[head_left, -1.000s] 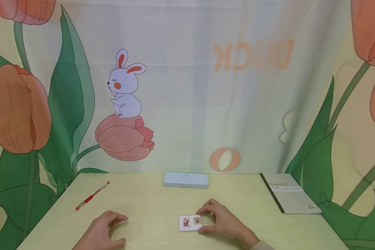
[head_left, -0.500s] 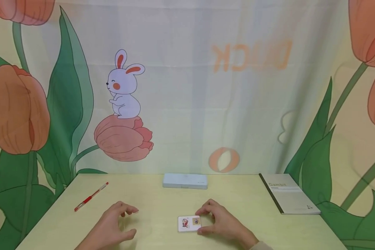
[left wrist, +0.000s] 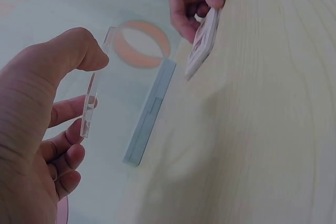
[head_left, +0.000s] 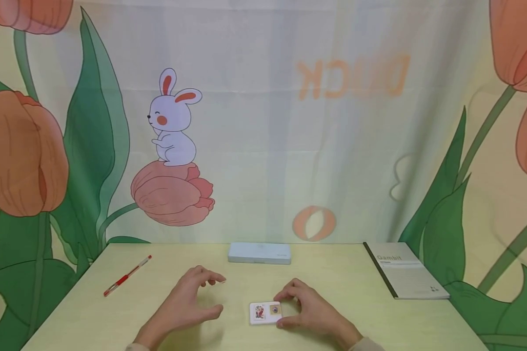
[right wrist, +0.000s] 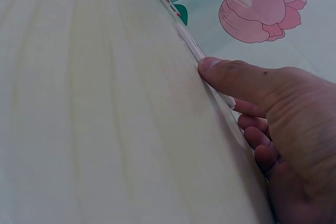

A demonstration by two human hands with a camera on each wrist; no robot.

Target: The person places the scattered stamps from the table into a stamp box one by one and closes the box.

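Observation:
A flat white case (head_left: 265, 314) with two small stamp-like pictures on its face lies at the front middle of the table. My right hand (head_left: 313, 312) grips it by the right end, thumb at the near edge and fingers at the far edge. Between the thumb and fingers of my left hand (head_left: 186, 304) is a clear plastic cover (left wrist: 90, 100), shaped like a thin lid. The head view barely shows this cover, but the left wrist view shows it edge-on. It is held above the table, left of the white case and apart from it.
A light blue pencil box (head_left: 259, 254) lies at the table's back edge. To the left is a red pen (head_left: 127, 276), and at the back right a notebook (head_left: 408, 272) with a dark spine. A printed curtain (head_left: 254, 122) hangs behind the table.
My left hand has lifted the clear cover off the table and carried it to the right and farther forward, nearer the white case. The right hand and the case have stayed in place.

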